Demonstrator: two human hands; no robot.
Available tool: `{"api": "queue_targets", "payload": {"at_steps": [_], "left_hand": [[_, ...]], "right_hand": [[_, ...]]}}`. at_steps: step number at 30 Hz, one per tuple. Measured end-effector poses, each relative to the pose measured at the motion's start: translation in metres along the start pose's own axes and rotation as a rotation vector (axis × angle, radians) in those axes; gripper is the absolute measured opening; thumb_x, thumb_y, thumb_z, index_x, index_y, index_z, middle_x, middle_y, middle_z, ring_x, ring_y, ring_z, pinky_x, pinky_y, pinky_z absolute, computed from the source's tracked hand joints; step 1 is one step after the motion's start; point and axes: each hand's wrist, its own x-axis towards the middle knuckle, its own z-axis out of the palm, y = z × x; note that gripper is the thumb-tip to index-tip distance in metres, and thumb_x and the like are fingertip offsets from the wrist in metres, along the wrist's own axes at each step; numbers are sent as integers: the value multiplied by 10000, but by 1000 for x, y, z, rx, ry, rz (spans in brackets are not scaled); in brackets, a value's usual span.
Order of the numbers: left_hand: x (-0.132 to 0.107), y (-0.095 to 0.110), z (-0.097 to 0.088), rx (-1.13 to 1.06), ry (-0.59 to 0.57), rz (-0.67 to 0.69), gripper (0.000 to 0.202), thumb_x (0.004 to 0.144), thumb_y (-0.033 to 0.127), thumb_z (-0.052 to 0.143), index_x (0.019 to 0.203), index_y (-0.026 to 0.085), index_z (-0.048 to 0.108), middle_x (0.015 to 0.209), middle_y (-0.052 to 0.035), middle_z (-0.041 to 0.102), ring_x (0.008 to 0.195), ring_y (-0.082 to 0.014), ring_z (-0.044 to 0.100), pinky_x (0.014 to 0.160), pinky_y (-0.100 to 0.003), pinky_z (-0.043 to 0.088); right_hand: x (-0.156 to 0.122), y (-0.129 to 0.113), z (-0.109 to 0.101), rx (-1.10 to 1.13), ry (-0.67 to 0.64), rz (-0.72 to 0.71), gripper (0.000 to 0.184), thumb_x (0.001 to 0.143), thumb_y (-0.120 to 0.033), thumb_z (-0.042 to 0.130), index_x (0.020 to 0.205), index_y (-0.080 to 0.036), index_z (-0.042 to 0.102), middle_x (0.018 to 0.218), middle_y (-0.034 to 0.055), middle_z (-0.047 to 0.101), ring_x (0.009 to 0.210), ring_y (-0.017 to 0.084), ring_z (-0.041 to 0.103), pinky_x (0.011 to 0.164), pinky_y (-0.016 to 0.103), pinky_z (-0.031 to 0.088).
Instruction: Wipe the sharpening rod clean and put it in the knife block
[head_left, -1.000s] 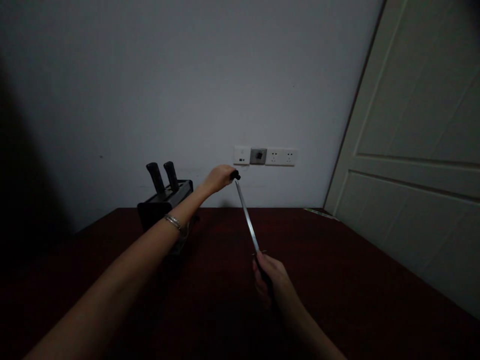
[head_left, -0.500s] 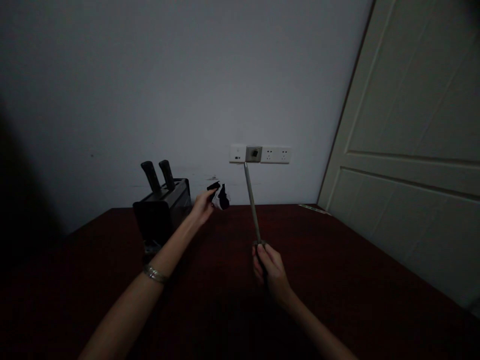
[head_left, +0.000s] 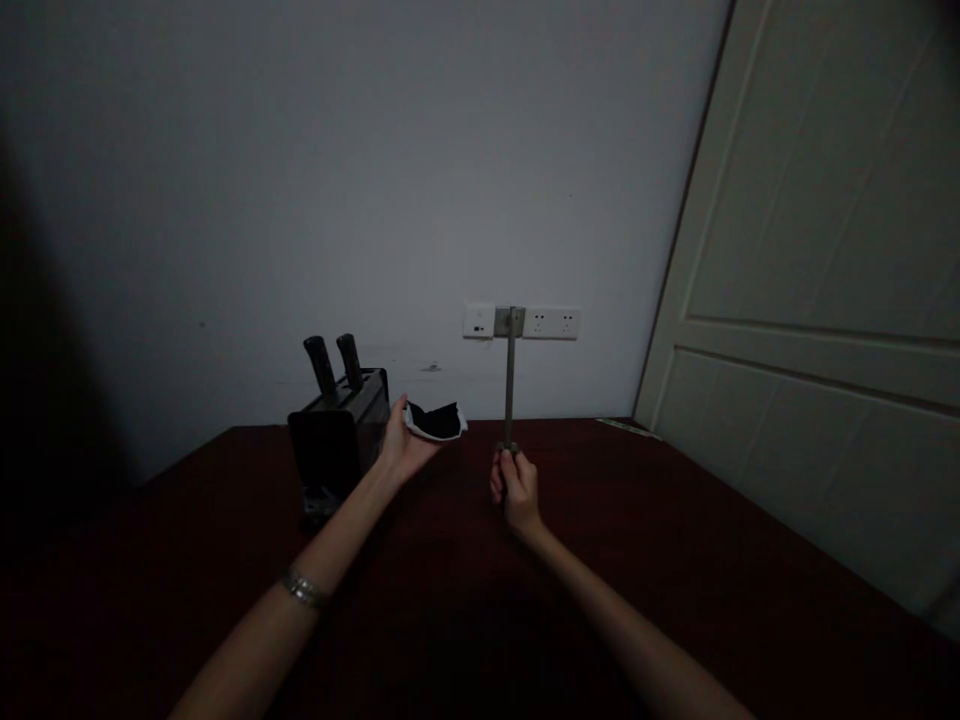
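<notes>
My right hand [head_left: 514,489] is closed round the dark handle of a long steel rod [head_left: 511,375], which stands upright over the dark red table [head_left: 675,560]. My left hand [head_left: 401,448] holds a small black and white cloth [head_left: 435,421] just left of the rod, palm turned up, fingers curled under the cloth. A silver bracelet [head_left: 303,588] is on my left wrist. The black knife block [head_left: 337,432] stands just left of my left hand, with two black handles sticking out of its top.
A grey wall runs behind the table, with a strip of sockets and a switch [head_left: 523,322] behind the rod. A pale panelled door [head_left: 825,300] stands at the right. A thin light object [head_left: 626,427] lies at the table's far right corner.
The rod has swung from a slant to upright and moved farther away. My left hand left the rod's tip, dropped toward the knife block, and the cloth now lies spread in its palm.
</notes>
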Motion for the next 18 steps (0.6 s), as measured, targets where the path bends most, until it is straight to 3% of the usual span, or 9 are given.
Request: {"api": "queue_targets", "payload": {"at_steps": [8, 11, 14, 18], "left_hand": [[-3, -8, -1, 96, 133, -6, 193, 721, 73, 479, 883, 81, 583, 859, -112, 666, 816, -205, 632, 779, -353, 504], [-1, -16, -5, 213, 212, 29, 175, 685, 19, 477, 816, 70, 582, 779, -108, 663, 735, -178, 633, 719, -299, 511], [-1, -23, -8, 363, 297, 210, 126, 681, 85, 578, 806, 100, 581, 759, -58, 649, 683, -137, 611, 670, -241, 490], [-14, -23, -5, 774, 352, 680, 169, 638, 210, 680, 773, 141, 603, 723, 0, 604, 700, -118, 562, 674, -197, 438]], "right_hand": [[-11, 18, -2, -20, -72, -3, 296, 833, -452, 428, 751, -171, 464, 427, -97, 343, 307, 34, 299, 310, 165, 231], [-16, 16, -3, -24, -74, 17, 308, 828, -466, 429, 747, -171, 461, 422, -99, 335, 306, 32, 292, 307, 164, 222], [-18, 13, -2, -39, -67, 62, 318, 827, -474, 424, 731, -172, 452, 429, -98, 339, 308, 30, 297, 305, 160, 222], [-17, 16, 1, -24, -61, 165, 334, 817, -495, 430, 711, -179, 434, 419, -106, 330, 295, 30, 295, 289, 153, 215]]}}
